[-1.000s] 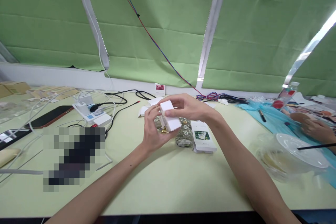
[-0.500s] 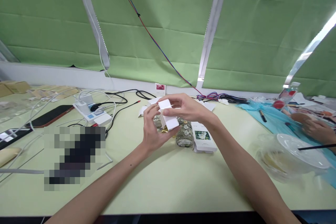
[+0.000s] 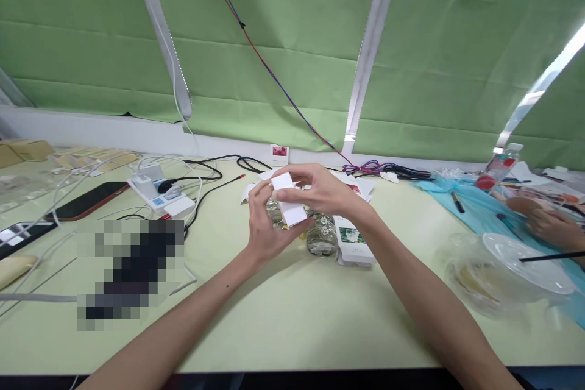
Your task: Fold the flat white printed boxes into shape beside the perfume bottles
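Observation:
Between my hands, above the table, I hold a small white cardboard box (image 3: 292, 214), tilted, with a flap showing at its upper end. My left hand (image 3: 265, 228) wraps round the box from the left and below. From the right, my right hand (image 3: 315, 189) grips it, the thumb lying across the flap. Just behind and below stands a clear glass bottle (image 3: 322, 241), and more glass shows behind my left fingers. A white carton with a flower picture (image 3: 354, 241) lies to the right of the bottle. The box's far side is hidden by my fingers.
On the left are a power strip (image 3: 158, 195) with tangled cables and a phone (image 3: 94, 201). At right stand a lidded plastic cup (image 3: 516, 274) with a black straw and a water bottle (image 3: 505, 161). Another person's hand (image 3: 555, 225) is by a blue sheet (image 3: 441, 192).
The white box has shifted slightly left, and its upper flap has tilted a little. My right hand has moved slightly left with it; both hands keep hold.

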